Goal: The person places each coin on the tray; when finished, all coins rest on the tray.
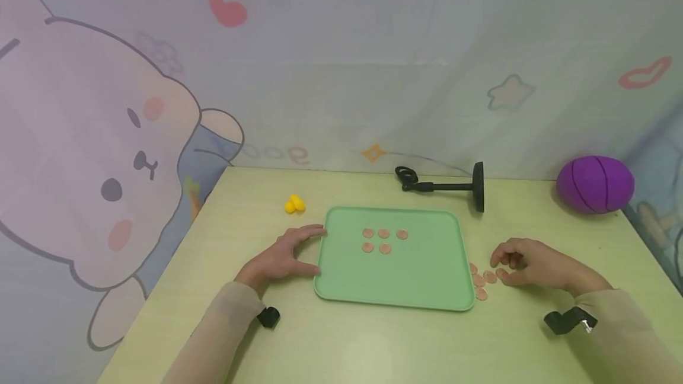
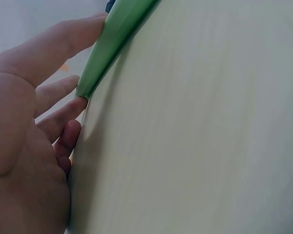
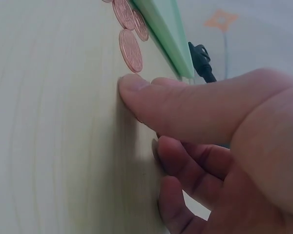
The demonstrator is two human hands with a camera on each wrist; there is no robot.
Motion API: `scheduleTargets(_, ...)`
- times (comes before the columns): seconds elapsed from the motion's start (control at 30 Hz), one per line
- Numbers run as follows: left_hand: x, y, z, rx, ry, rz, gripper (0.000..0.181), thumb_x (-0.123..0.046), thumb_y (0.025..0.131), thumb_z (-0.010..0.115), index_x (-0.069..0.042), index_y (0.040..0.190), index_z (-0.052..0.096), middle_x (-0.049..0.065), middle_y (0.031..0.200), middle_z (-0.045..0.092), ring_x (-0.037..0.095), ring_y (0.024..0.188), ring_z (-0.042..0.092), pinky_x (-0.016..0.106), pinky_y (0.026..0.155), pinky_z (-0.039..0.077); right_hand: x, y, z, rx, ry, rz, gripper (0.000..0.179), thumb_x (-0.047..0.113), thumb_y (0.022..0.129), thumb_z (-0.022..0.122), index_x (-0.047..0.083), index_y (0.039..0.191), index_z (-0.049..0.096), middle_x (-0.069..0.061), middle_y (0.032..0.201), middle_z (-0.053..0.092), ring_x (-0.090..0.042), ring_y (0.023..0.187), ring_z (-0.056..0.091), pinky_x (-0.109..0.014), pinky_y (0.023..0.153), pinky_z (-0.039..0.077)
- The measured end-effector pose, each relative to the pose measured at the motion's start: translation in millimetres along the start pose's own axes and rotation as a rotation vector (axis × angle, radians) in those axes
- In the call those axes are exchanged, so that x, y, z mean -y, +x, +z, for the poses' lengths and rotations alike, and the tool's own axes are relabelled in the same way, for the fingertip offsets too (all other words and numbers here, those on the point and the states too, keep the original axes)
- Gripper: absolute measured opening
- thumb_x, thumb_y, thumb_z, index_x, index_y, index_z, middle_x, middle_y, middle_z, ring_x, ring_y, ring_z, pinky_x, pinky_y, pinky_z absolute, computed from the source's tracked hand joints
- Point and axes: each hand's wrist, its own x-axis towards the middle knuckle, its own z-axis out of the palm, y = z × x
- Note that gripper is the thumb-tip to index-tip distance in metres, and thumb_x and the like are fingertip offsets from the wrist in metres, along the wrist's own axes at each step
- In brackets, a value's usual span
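My left hand rests at the left edge of a light green tray, with thumb and fingers fairly straight against the rim. The left wrist view shows fingertips touching the tray's side. Several copper coins lie in two rows on the tray. Off its right side, my right hand is low over the table, its thumb and curled forefinger about a coin. In the right wrist view the thumb mostly hides that coin. More copper coins lie between this hand and the tray, some touching.
A black stand lies on its side behind the tray. Small yellow objects sit at the back left, and a purple ball at the back right. A printed cloth hangs behind the table.
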Motion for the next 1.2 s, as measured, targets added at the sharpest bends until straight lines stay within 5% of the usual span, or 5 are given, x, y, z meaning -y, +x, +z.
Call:
scheduleTargets(0.37, 1.0, 1.0, 0.0, 0.005, 0.004, 0.010, 0.083, -0.030, 0.084, 0.091, -0.026, 0.156, 0.050, -0.001, 0.170, 0.032, 0.033, 0.153, 0.022, 0.066, 0.125, 0.016, 0.1, 3.4, 8.7, -0.047, -0.082, -0.022, 0.024, 0.005, 0.084, 0.084, 0.020, 0.092, 0.068, 0.004, 0.088, 0.056, -0.008, 0.082, 0.050, -0.024, 0.070, 0.044)
scheduleTargets(1.2, 0.0, 2.0, -1.0, 0.003, -0.001, 0.001, 0.083, -0.030, 0.083, 0.091, -0.025, 0.156, 0.050, 0.000, 0.170, 0.033, 0.034, 0.153, 0.023, 0.066, 0.124, 0.017, 5.4, 7.8, 10.4, -0.046, -0.157, 0.025, 0.033, -0.004, 0.078, 0.083, 0.021, 0.088, 0.063, 0.004, 0.087, 0.053, -0.011, 0.082, 0.049, -0.025, 0.070, 0.044)
